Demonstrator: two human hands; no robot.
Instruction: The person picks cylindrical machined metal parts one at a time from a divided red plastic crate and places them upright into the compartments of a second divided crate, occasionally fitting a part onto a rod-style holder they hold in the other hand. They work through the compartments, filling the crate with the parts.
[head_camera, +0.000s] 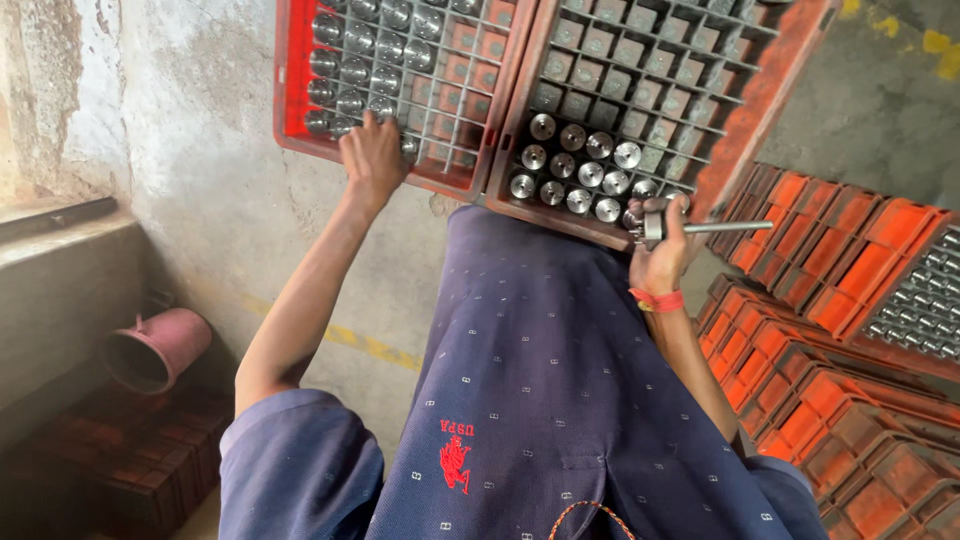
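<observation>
Two red divided crates are partly filled with round metal parts. The left hand is laid on parts in the left crate, its grip seemingly closed but unclear. A metal rod tool is clenched in the right hand at the right crate's near edge.

This is a workshop or small factory floor. Red plastic crates with grid dividers hold rows of identical machined metal cylinders, 1 per cell. More orange-red crates are stacked at the side, some also filled with metal parts. The floor is bare, stained concrete with worn yellow paint marks, and the wall is rough and peeling.
</observation>
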